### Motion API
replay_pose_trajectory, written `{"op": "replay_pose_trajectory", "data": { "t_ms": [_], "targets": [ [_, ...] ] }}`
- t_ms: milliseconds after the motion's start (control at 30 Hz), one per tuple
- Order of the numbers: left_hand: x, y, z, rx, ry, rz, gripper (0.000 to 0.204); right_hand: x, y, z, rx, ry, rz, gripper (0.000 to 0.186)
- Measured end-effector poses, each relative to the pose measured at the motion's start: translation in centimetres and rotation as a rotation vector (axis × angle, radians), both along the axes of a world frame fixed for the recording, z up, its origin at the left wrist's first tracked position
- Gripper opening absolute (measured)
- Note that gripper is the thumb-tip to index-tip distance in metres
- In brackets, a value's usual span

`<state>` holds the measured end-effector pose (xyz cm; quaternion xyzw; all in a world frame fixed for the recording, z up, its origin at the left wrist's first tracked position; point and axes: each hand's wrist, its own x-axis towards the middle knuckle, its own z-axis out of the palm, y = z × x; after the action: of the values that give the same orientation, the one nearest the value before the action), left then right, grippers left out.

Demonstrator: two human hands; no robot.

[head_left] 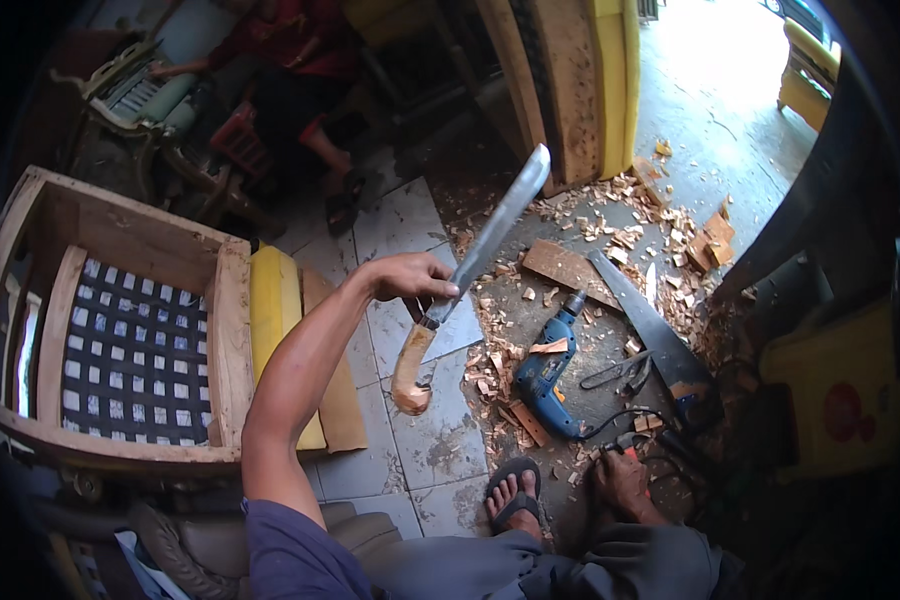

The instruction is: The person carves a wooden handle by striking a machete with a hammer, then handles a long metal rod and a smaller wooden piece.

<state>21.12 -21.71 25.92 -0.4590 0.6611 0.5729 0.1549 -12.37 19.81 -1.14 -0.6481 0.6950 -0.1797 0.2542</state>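
Observation:
My left hand holds a machete up over the tiled floor, pinching its blade just above the handle between thumb and fingers. The grey blade slants up to the right. Below the hand hangs its pale, roughly carved wooden handle, curved at the end. Low in front of my right knee, my right hand looks closed around a red and black object, mostly covered, whose kind I cannot make out. Nearby lie a blue electric drill, black-looking pliers and a handsaw.
Wood chips and a flat board litter the floor. At left stands a wooden seat frame with woven dark straps. A yellow padded piece rises at the back. Another person sits at the far left. A yellow container stands right.

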Motion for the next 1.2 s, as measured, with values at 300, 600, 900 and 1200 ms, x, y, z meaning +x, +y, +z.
{"op": "replay_pose_trajectory", "data": {
  "t_ms": [300, 600, 900, 1200],
  "targets": [
    [-1.6, 3.1, -8.1, -0.169, 0.526, 0.798, 0.029, -0.1, -0.1, 1.2, 0.015, -0.030, -0.023, 0.017],
    [-2.4, 4.6, -11.8, -0.181, 0.706, 1.025, 0.022, -0.2, -0.2, 1.2, 0.008, -0.026, -0.021, 0.017],
    [-2.7, 3.8, -10.2, -0.169, 0.568, 0.904, 0.027, -0.2, -0.3, 1.3, 0.025, -0.019, -0.023, 0.019],
    [-2.8, 2.9, -8.7, -0.176, 0.440, 0.744, 0.028, -0.1, -0.3, 1.6, -0.005, -0.060, -0.035, 0.018]
  ]
}}
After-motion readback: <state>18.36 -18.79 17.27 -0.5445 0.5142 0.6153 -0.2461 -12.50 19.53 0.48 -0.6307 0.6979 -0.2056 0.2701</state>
